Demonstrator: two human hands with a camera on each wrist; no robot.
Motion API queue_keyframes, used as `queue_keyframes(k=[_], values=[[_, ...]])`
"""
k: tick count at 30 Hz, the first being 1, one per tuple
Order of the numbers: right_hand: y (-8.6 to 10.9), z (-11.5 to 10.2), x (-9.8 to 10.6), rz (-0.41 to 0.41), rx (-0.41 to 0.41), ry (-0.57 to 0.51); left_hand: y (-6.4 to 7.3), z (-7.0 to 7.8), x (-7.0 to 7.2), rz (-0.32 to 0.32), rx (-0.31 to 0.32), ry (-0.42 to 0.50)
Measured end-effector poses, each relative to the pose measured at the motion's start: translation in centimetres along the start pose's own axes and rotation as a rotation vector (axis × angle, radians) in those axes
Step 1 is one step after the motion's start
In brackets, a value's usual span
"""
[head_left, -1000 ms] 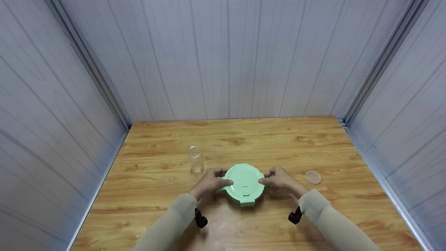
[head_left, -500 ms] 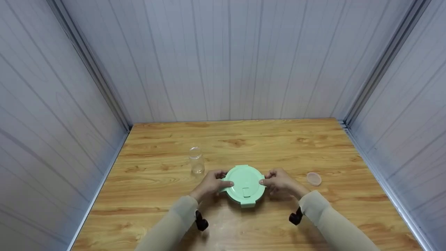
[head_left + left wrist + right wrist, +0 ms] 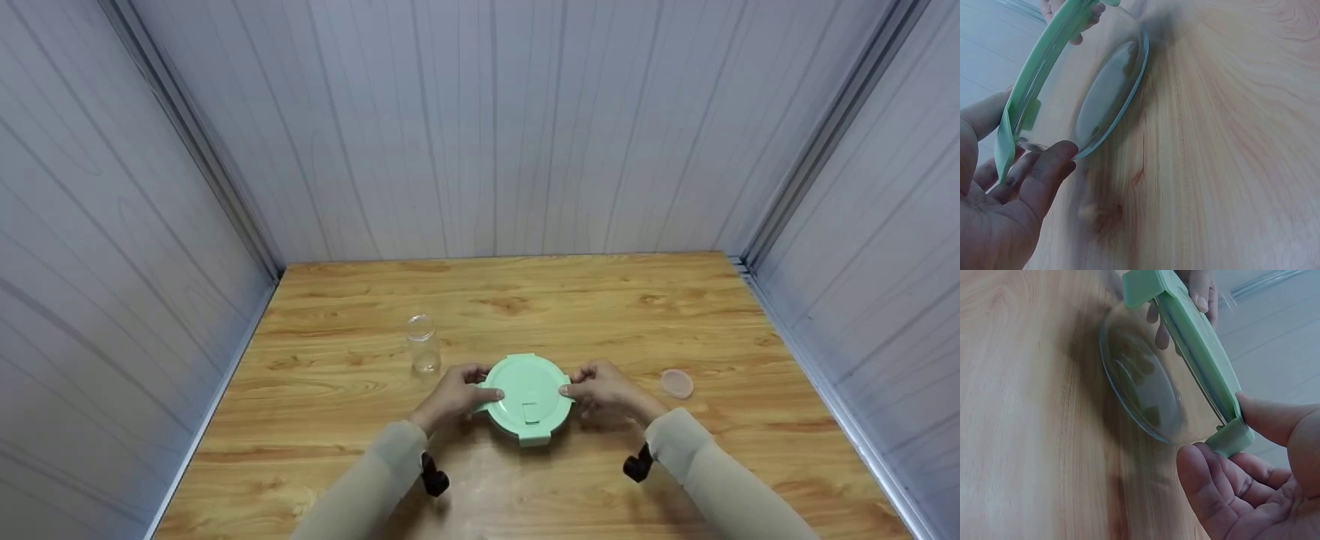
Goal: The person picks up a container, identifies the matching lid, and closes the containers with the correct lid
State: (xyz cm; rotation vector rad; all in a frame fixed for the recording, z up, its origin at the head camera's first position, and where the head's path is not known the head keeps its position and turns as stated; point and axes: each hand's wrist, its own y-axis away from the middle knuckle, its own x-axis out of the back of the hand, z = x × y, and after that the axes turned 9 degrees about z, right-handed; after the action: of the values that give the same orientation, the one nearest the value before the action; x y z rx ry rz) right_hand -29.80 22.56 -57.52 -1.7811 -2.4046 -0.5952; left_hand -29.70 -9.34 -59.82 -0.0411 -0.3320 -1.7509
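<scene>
A round glass food container (image 3: pixel 1145 382) with a pale green snap lid (image 3: pixel 529 386) stands between both hands. My left hand (image 3: pixel 454 394) grips its left side, thumb on the lid top and fingers underneath, against the glass. In the left wrist view the left clip (image 3: pixel 1005 143) of the lid angles outward between thumb and fingers. My right hand (image 3: pixel 604 390) pinches the right edge, with the thumb on the lid and fingertips under the right clip (image 3: pixel 1233 439). The near clip (image 3: pixel 534 440) hangs folded down over the rim. Through the glass, nothing but reflections and fingers shows.
A clear drinking glass (image 3: pixel 424 345) stands upright to the left, just beyond the left hand. A small translucent round lid (image 3: pixel 676 383) lies right of the right hand. Pale panelled walls enclose the wooden table (image 3: pixel 585 307) at the back and sides.
</scene>
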Motion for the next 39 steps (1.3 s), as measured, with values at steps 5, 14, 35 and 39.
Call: queue_keyframes(k=[5,14,35,39], values=[[-0.17,0.0,-0.02,0.007,-0.008,0.022,-0.03,-0.05,0.0,-0.004,-0.008,-0.003],[-0.36,0.23,0.24,-0.032,-0.004,-0.001,-0.01,0.22,-0.01,-0.002,-0.02,-0.009],[-0.56,0.32,-0.44,-0.045,-0.047,-0.058,-0.2,0.28,-0.07,0.003,-0.016,-0.05],[-0.62,0.22,-0.41,-0.044,-0.046,-0.041,-0.14,0.72,0.01,0.001,-0.017,-0.08]])
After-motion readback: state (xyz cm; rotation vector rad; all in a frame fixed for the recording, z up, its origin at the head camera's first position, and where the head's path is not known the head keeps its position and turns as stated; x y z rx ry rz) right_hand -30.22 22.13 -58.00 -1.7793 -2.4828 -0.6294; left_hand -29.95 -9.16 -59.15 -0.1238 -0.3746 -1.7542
